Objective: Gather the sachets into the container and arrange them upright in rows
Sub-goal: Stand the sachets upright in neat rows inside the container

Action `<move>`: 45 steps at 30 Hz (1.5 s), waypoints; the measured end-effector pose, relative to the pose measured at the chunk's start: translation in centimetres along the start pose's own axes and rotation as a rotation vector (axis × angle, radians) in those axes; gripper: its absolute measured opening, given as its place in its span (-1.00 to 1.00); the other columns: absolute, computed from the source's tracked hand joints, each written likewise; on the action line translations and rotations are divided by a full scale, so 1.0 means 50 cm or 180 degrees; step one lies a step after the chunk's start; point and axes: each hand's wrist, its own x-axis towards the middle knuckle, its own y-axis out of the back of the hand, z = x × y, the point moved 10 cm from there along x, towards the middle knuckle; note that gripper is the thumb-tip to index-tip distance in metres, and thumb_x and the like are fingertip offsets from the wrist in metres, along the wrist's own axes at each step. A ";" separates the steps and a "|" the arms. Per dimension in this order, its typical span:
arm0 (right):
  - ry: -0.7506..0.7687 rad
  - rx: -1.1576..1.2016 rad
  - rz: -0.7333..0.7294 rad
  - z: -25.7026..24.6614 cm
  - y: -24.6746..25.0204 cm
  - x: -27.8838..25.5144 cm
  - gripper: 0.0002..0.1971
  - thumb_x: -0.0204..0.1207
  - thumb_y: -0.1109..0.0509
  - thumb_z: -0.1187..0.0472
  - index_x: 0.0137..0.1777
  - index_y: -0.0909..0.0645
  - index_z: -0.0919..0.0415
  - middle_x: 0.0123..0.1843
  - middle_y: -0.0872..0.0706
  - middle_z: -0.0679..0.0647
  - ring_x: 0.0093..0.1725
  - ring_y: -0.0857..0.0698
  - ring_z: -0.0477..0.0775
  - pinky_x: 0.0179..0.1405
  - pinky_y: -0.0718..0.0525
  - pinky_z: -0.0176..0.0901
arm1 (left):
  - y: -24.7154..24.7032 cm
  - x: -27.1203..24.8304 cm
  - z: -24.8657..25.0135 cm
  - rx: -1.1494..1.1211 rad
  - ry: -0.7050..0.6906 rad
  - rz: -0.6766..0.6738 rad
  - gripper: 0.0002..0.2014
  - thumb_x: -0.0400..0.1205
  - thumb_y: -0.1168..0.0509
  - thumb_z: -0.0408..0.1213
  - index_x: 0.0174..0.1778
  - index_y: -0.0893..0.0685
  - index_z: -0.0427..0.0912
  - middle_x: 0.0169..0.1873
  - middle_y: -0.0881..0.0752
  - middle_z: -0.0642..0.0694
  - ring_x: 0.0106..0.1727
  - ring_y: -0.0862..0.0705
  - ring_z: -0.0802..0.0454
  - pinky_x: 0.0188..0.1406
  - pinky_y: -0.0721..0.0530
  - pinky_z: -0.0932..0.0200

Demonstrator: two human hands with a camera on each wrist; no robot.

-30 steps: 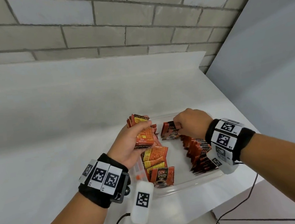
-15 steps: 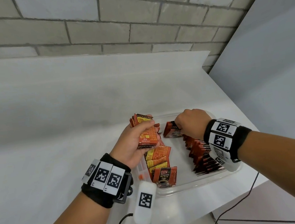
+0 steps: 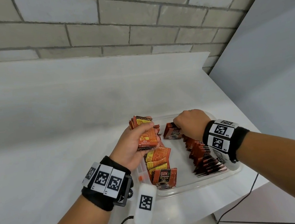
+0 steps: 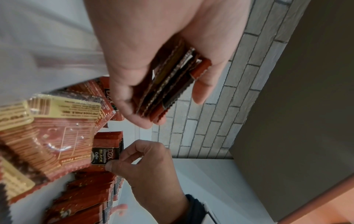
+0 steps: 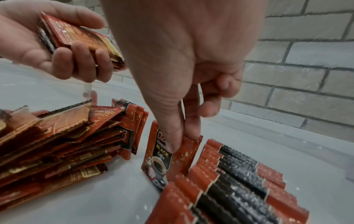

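Sachet (image 5: pixel 162 153) upright, pinched by right hand (image 5: pixel 178 63), long axis vertical

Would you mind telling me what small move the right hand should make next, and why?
Probably lean the pinched sachets back against the far end of the right-hand row and let go. The right hand pinches them upright just beyond that row inside the container, while the left hand grips a stack waiting to be fed in.
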 end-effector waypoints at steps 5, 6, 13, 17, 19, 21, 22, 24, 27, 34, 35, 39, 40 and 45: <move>-0.0011 -0.0037 0.0119 0.005 0.012 -0.004 -0.90 0.62 -0.26 0.20 0.05 -0.56 0.19 -0.03 -0.69 0.11 -0.07 -0.68 0.17 -0.24 -0.40 -0.12 | 0.002 -0.001 0.000 0.0005 0.0006 0.0046 -0.83 0.39 -0.39 -0.22 -0.19 -0.69 -0.23 -0.34 -0.72 -0.20 -0.34 -0.70 -0.06 -0.16 -0.66 0.02; -0.0017 -0.0033 0.0117 0.007 0.012 -0.005 -0.90 0.62 -0.26 0.20 0.05 -0.56 0.19 -0.02 -0.69 0.11 -0.06 -0.68 0.17 -0.24 -0.39 -0.12 | 0.002 -0.001 -0.001 -0.0003 0.0008 0.0056 -0.85 0.40 -0.39 -0.22 -0.22 -0.70 -0.22 -0.34 -0.72 -0.20 -0.34 -0.70 -0.06 -0.15 -0.65 0.01; -0.0174 0.0244 0.0179 0.023 0.020 -0.013 -0.91 0.60 -0.29 0.18 -0.09 -0.48 0.16 -0.09 -0.65 0.12 -0.17 -0.60 0.17 -0.26 -0.40 -0.12 | 0.003 0.001 -0.002 0.0023 0.0066 0.0167 -0.93 0.61 -0.29 -0.27 -0.11 -0.64 -0.20 -0.29 -0.74 -0.19 -0.27 -0.72 -0.07 -0.03 -0.68 -0.09; -0.0540 0.1104 0.0457 0.081 0.040 -0.040 -0.85 0.58 -0.32 0.09 0.05 -0.60 0.12 -0.03 -0.70 0.08 -0.11 -0.67 0.12 -0.24 -0.52 -0.16 | -0.001 0.002 -0.005 -0.0068 0.0120 0.0130 -0.88 0.66 -0.19 -0.31 0.03 -0.56 -0.27 -0.19 -0.73 -0.28 -0.20 -0.74 -0.14 -0.14 -0.75 -0.07; -0.0710 0.2052 0.0837 0.120 0.065 -0.076 -0.89 0.55 -0.39 0.07 -0.02 -0.65 0.08 -0.10 -0.73 0.01 -0.20 -0.67 -0.04 -0.23 -0.56 -0.22 | -0.013 0.000 -0.004 -0.0029 0.0147 0.0009 -0.85 0.66 -0.18 -0.36 0.09 -0.57 -0.31 -0.14 -0.75 -0.33 -0.14 -0.77 -0.20 -0.12 -0.77 -0.08; -0.0717 0.2977 0.1108 0.132 0.082 -0.119 -0.90 0.52 -0.44 0.04 -0.04 -0.67 0.02 -0.14 -0.73 -0.09 -0.37 -0.60 -0.24 -0.33 -0.50 -0.42 | -0.033 -0.004 -0.003 0.0135 0.0153 -0.0162 -0.81 0.65 -0.21 -0.41 0.16 -0.59 -0.29 -0.07 -0.78 -0.35 -0.08 -0.79 -0.24 -0.09 -0.77 -0.11; -0.0620 0.3338 0.1094 0.120 0.087 -0.138 -0.87 0.50 -0.46 0.02 0.00 -0.67 -0.02 -0.13 -0.73 -0.13 -0.41 -0.58 -0.27 -0.37 -0.48 -0.50 | -0.047 -0.007 -0.004 0.0238 0.0150 -0.0264 -0.79 0.62 -0.24 -0.43 0.17 -0.61 -0.27 -0.05 -0.79 -0.33 -0.07 -0.79 -0.23 -0.10 -0.78 -0.11; -0.0300 0.3759 0.0892 0.073 0.086 -0.168 -0.72 0.46 -0.49 0.00 0.16 -0.64 -0.09 -0.04 -0.73 -0.15 -0.36 -0.59 -0.29 -0.30 -0.51 -0.53 | -0.078 -0.013 -0.010 0.0427 0.0156 -0.0469 -0.71 0.52 -0.33 -0.41 0.17 -0.64 -0.24 -0.04 -0.79 -0.29 -0.07 -0.79 -0.19 -0.13 -0.79 -0.11; -0.0001 0.4022 0.0866 0.028 0.078 -0.192 -0.53 0.40 -0.54 0.06 0.31 -0.56 -0.12 0.08 -0.71 -0.13 -0.27 -0.59 -0.24 -0.18 -0.59 -0.40 | -0.116 -0.015 -0.024 0.0738 0.0117 -0.0671 -0.64 0.41 -0.39 -0.36 0.15 -0.68 -0.24 -0.03 -0.78 -0.27 -0.04 -0.78 -0.18 -0.09 -0.76 -0.14; -0.0566 0.4410 0.2123 0.111 0.072 -0.250 -0.75 0.38 -0.57 0.29 -0.21 -0.55 0.01 -0.26 -0.66 -0.10 -0.36 -0.57 -0.19 -0.33 -0.51 -0.38 | -0.153 -0.009 -0.042 0.0764 0.0213 -0.0707 -0.60 0.40 -0.33 -0.01 0.07 -0.69 -0.15 -0.18 -0.78 -0.22 -0.22 -0.78 -0.06 -0.11 -0.77 -0.12; -0.0538 0.4253 0.2250 0.112 0.076 -0.261 -0.74 0.36 -0.58 0.32 -0.26 -0.54 0.05 -0.27 -0.63 -0.11 -0.35 -0.56 -0.19 -0.33 -0.46 -0.44 | -0.156 -0.009 -0.045 0.0708 0.0237 -0.0716 -0.59 0.40 -0.32 0.00 0.08 -0.68 -0.15 -0.18 -0.77 -0.22 -0.23 -0.78 -0.06 -0.13 -0.78 -0.11; 0.0043 0.3652 0.2085 0.052 0.072 -0.272 -0.73 0.22 -0.68 0.14 -0.24 -0.62 -0.04 -0.14 -0.54 -0.16 -0.09 -0.53 -0.17 -0.09 -0.42 -0.50 | -0.165 -0.005 -0.051 0.0491 0.0184 -0.0670 -0.75 0.54 -0.32 -0.29 0.12 -0.68 -0.21 -0.08 -0.76 -0.28 -0.18 -0.78 -0.12 -0.23 -0.80 -0.02; 0.0093 0.3547 0.1995 0.044 0.066 -0.271 -0.74 0.21 -0.67 0.04 -0.20 -0.64 -0.11 -0.10 -0.53 -0.17 -0.03 -0.52 -0.18 -0.04 -0.40 -0.53 | -0.162 -0.002 -0.050 0.0511 0.0147 -0.0609 -0.79 0.56 -0.30 -0.42 0.09 -0.70 -0.22 -0.08 -0.76 -0.28 -0.18 -0.78 -0.12 -0.25 -0.78 0.01; -0.0136 0.3468 0.2069 0.088 0.083 -0.269 -0.76 0.44 -0.54 0.13 0.10 -0.71 0.01 0.05 -0.61 -0.11 0.05 -0.56 -0.17 -0.04 -0.37 -0.61 | -0.158 0.000 -0.042 0.0740 0.0032 -0.0580 -0.70 0.57 -0.25 -0.61 0.13 -0.67 -0.21 -0.05 -0.79 -0.25 -0.10 -0.79 -0.14 -0.14 -0.76 -0.08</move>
